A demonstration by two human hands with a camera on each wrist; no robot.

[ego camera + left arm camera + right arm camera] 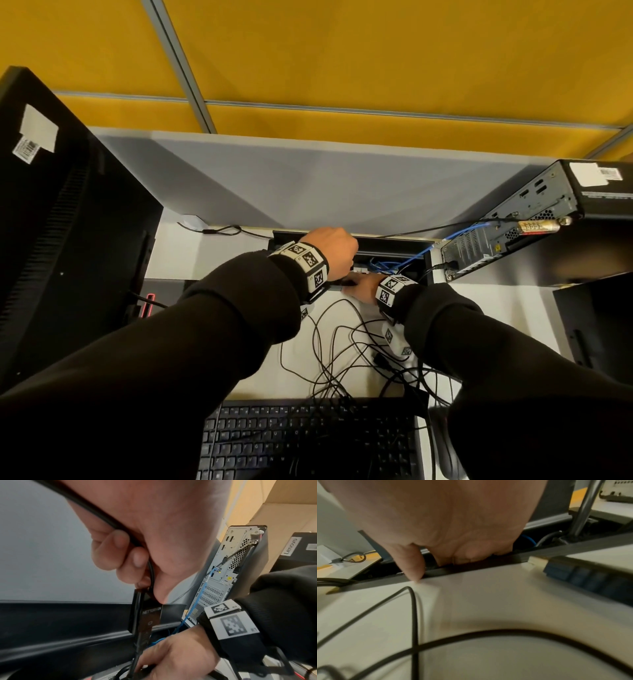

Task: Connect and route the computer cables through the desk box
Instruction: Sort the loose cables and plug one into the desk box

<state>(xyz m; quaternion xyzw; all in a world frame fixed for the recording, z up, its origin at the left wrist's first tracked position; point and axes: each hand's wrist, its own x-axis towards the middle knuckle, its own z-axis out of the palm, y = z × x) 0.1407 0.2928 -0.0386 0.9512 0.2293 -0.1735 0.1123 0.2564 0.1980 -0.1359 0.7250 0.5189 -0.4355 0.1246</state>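
Head view: left hand (334,251) is gripping the black cable (96,511), fingers (118,540) curled round it, dangling its adapter (145,616) over the desk box (376,245) for feeding | right hand (364,286) is reaching into the box, fingers hidden, grip untellable, thumb (412,566) bracing on the tabletop (488,601) edge.

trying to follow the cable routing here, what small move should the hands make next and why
Probably lower the black adapter a little further into the open desk box. The left hand grips its black cable just above it, and the adapter hangs upright over the slot. The right hand already reaches into the box below it, seemingly ready to guide it down among the blue cables.
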